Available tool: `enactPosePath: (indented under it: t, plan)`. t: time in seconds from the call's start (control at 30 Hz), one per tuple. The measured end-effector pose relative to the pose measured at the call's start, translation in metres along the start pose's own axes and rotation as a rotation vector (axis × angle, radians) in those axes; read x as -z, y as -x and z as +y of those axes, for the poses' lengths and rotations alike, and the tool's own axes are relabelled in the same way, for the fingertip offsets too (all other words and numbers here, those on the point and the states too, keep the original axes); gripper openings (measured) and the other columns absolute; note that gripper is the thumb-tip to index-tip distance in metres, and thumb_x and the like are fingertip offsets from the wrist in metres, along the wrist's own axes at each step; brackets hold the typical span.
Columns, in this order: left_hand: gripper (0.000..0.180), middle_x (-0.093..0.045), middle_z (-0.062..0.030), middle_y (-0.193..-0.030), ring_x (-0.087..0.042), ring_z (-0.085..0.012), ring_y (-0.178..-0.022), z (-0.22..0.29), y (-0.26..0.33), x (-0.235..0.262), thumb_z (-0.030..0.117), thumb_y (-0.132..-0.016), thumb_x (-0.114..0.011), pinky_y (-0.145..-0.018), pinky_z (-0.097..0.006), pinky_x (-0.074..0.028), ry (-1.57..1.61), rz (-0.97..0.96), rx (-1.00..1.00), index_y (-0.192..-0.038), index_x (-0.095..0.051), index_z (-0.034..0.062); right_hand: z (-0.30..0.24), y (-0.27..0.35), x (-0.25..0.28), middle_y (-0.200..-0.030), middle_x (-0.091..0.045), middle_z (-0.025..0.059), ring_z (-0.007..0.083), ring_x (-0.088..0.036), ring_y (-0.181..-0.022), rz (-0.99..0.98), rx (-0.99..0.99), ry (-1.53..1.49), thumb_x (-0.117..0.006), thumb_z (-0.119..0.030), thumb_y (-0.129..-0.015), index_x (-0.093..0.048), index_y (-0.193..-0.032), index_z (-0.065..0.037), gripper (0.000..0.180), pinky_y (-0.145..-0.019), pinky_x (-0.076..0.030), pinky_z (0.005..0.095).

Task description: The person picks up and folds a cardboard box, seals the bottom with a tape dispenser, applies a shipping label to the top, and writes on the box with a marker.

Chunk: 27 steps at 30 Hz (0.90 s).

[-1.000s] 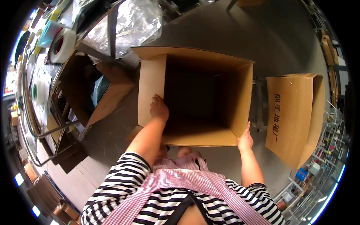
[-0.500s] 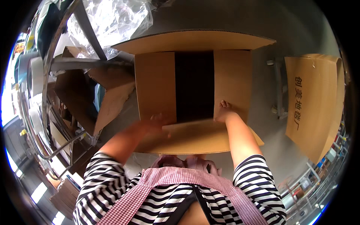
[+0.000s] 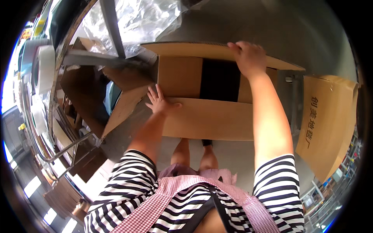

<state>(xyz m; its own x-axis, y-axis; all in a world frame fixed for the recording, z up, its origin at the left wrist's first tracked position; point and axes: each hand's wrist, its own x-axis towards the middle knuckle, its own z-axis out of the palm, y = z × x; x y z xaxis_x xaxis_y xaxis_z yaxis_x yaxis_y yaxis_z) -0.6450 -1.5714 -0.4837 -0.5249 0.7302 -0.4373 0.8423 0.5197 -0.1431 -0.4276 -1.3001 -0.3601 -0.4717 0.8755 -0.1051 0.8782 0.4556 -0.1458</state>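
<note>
A person in a striped top and pink checked apron looks down at a large cardboard box (image 3: 206,97) standing on the grey floor (image 3: 272,23) just in front of their feet. The left hand (image 3: 160,101) lies flat, fingers spread, on the near flap (image 3: 211,118), pressing it down so it stays folded over the opening. The right hand (image 3: 248,56) reaches across and curls its fingers over the edge of the far flap (image 3: 186,49), gripping it where it tilts inward over the box. Between the two flaps a dark gap shows the inside. A second cardboard box (image 3: 328,124) stands near on the right. On the left, a metal rack (image 3: 58,77) holds clear plastic sheeting (image 3: 136,19) and another open carton (image 3: 116,97).
</note>
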Motion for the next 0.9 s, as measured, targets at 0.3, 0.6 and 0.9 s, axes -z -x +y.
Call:
enactPosePath:
  t: [0.3,0.6,0.9]
  plan:
    - [0.090,-0.037,-0.0175,-0.156,-0.041,-0.0297,-0.140,-0.052,-0.006,-0.100,0.025,-0.087,-0.078,-0.111,-0.035,-0.037,1.563,0.146,0.071,-0.155,-0.023,0.0024,-0.019,0.215,-0.171,-0.164,-0.019,0.0131,0.0323,-0.014,-0.152,-0.189,0.039,-0.232,-0.059,-0.026,-0.096,-0.023,-0.157,-0.008,0.073,-0.123,-0.011,0.0492]
    - [0.043,-0.069,-0.0145,-0.120,-0.067,-0.0267,-0.110,-0.055,-0.012,-0.097,0.032,-0.098,-0.062,-0.092,-0.034,-0.050,1.221,0.176,0.370,-0.134,-0.060,0.0097,0.105,0.193,-0.193,-0.161,-0.023,0.0226,0.0389,-0.021,-0.149,0.145,-0.576,-0.174,-0.054,-0.042,-0.099,-0.027,-0.154,-0.001,0.074,-0.122,-0.017,0.0477]
    - [0.042,-0.069,-0.0143,-0.114,-0.064,-0.0370,-0.105,-0.030,-0.010,-0.065,0.035,-0.101,-0.050,-0.087,-0.046,-0.050,0.832,0.209,0.373,-0.137,-0.054,0.0131,0.220,0.198,-0.187,-0.148,-0.039,0.0328,0.0411,-0.037,-0.140,-0.128,-0.782,-0.399,-0.047,-0.059,-0.098,-0.037,-0.142,0.013,0.085,-0.115,-0.032,0.0425]
